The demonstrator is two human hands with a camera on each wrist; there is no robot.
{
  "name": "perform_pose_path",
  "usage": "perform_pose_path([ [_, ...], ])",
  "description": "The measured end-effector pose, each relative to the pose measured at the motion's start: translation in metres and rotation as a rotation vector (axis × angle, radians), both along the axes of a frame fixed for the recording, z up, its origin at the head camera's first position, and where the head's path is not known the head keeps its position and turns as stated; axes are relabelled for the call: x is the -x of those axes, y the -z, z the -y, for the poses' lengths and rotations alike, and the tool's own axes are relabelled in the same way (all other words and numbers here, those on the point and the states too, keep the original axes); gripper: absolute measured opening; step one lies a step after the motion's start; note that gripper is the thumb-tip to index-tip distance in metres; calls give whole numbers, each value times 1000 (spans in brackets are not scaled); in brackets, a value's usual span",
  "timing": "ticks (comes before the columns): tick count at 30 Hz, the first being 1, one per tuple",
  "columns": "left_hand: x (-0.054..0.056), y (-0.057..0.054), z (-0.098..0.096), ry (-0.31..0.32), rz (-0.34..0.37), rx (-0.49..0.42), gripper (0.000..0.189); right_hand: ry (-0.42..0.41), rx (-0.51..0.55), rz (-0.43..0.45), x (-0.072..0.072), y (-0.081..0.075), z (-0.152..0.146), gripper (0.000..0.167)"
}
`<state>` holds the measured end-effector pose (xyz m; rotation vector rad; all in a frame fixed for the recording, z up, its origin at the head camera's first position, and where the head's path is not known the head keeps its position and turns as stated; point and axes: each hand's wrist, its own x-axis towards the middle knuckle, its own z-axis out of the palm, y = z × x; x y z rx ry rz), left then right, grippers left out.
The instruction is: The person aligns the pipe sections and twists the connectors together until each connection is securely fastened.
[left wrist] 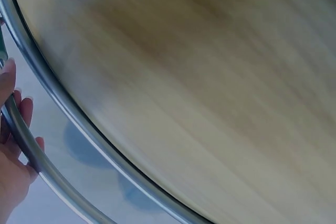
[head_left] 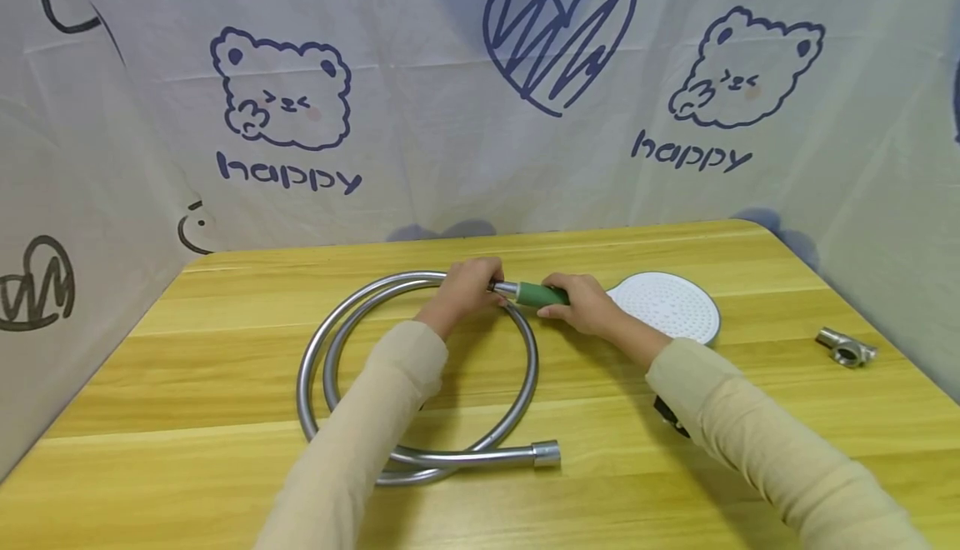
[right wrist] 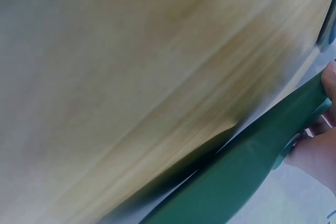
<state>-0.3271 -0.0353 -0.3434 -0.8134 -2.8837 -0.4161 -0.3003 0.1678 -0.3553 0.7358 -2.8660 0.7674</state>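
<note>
The left hand (head_left: 471, 283) is gripping the silver hose (head_left: 530, 358) near its end, which is meeting the shower head's (head_left: 667, 307) green handle; the right hand (head_left: 588, 304) is grasping that handle, with the white spray face showing just beyond it; the hose is looping over the wooden table (head_left: 615, 483); a metal fitting (head_left: 847, 348) is lying well apart at the right
</note>
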Motion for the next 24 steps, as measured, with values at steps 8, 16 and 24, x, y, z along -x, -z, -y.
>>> perform_pose_path([
  [8, -2, -4, 5, 0, 29, 11, 40, 8, -15, 5, 2, 1, 0, 40],
  [16, -1, -6, 9, -7, 118, 30, 28, -1, -19, 1, 2, 2, 0, 39],
  [24, -3, -6, 8, -12, 109, 20, 27, 6, -20, 6, 2, 1, 0, 39],
])
